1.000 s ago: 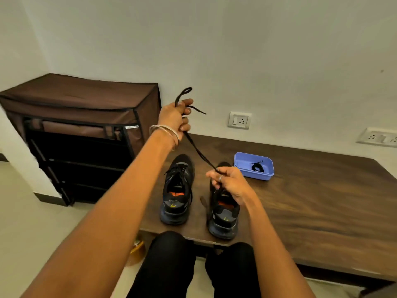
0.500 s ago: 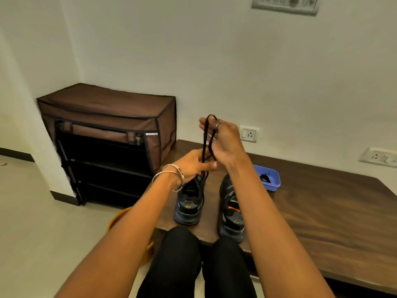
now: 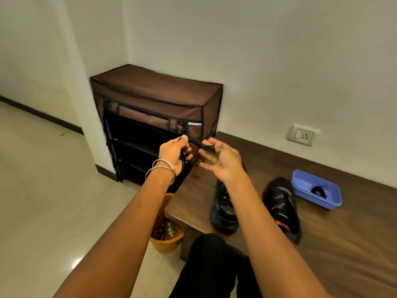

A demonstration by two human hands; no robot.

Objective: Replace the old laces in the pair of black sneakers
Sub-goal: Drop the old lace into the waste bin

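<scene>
Here, blue tray [image 3: 300,186] holding coiled black lace [image 3: 319,190], orange bucket [image 3: 166,244] beneath table [image 3: 343,244].

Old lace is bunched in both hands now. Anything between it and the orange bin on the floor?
Nothing visible. The lace, held by the left hand and right hand, is off the table's left end; the bin sits open below.

Left sneaker [image 3: 223,208] toe hidden (behind right forearm)
</scene>
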